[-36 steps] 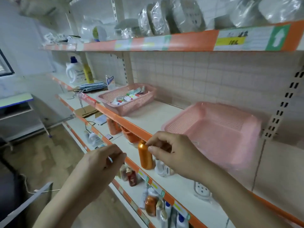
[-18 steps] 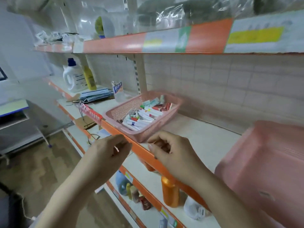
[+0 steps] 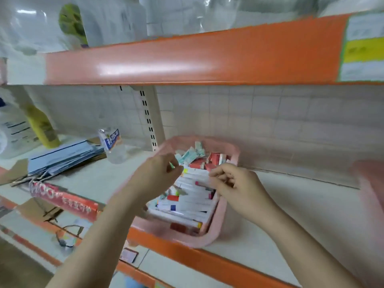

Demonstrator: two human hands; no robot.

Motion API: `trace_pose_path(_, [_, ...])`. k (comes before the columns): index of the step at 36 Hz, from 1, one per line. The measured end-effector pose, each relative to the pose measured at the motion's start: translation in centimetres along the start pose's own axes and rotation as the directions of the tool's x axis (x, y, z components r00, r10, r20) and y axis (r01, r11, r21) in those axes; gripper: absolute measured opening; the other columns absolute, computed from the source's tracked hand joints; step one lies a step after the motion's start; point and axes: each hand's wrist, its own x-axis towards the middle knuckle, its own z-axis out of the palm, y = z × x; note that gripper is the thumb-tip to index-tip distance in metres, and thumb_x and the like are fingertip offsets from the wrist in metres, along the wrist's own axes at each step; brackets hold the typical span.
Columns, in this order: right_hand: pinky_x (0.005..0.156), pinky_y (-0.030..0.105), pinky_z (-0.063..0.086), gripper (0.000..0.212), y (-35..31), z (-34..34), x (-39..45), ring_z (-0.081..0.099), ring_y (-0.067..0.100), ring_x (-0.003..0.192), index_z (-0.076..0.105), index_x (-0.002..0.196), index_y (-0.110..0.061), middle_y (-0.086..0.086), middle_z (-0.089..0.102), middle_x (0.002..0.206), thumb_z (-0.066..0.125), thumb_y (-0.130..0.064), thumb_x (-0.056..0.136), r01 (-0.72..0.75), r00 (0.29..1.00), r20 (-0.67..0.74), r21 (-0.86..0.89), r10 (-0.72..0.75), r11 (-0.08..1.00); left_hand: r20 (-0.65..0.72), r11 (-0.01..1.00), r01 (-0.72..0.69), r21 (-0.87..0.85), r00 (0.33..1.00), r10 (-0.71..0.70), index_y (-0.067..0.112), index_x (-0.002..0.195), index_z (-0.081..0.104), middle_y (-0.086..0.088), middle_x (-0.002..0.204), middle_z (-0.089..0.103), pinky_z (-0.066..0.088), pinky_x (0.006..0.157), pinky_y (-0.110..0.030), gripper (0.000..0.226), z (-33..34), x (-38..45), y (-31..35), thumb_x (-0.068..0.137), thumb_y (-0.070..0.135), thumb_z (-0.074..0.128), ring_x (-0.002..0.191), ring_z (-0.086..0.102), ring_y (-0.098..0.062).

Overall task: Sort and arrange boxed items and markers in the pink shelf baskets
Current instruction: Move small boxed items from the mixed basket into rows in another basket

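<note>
Your left hand [image 3: 160, 175] hovered left of centre with its fingers curled, fingertips pinched together around something small and green, too blurred to name. Your right hand [image 3: 234, 183] sat just right of it, the two hands near but apart, its fingers curled inward toward the left hand. Both forearms reached up and away from you, bare, converging toward the middle.

bare shelf board [image 3: 280, 215] lower right between pink basket [image 3: 216, 235] and second pink basket [image 3: 372, 183] at right edge: free. upper shelf lip [image 3: 187, 59] caps headroom. left: clear bottle [image 3: 112, 146], paper stack [image 3: 62, 156] block.
</note>
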Motion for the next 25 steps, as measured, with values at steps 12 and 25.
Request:
trace_pose_path(12, [0.071,0.025,0.051,0.003,0.9,4.6,6.0,0.064,0.008,0.08,0.063,0.092,-0.028,-0.013,0.065,0.088,0.06,-0.025,0.092,-0.271,0.962,-0.095,-0.195,0.257,0.943,0.254,0.989,-0.116,0.096,0.963,0.089,0.009,0.126,0.052,-0.008,0.12,0.062,0.043,0.076,-0.024,0.042,3.9,13.2,-3.6,0.094,0.037,0.051,0.102,0.059,-0.022])
trace_pose_path(25, [0.084,0.03,0.054,0.017,0.6,5.2,6.2,0.064,0.005,0.088,0.064,0.109,-0.021,-0.008,0.066,0.103,0.056,-0.027,0.095,-0.347,0.937,-0.148,-0.305,0.316,0.887,0.172,0.908,-0.203,0.366,0.974,0.149,0.007,0.131,0.044,-0.013,0.128,0.055,0.041,0.094,-0.038,0.048,8.5,16.9,-3.7,0.089,0.03,0.052,0.121,0.047,-0.031])
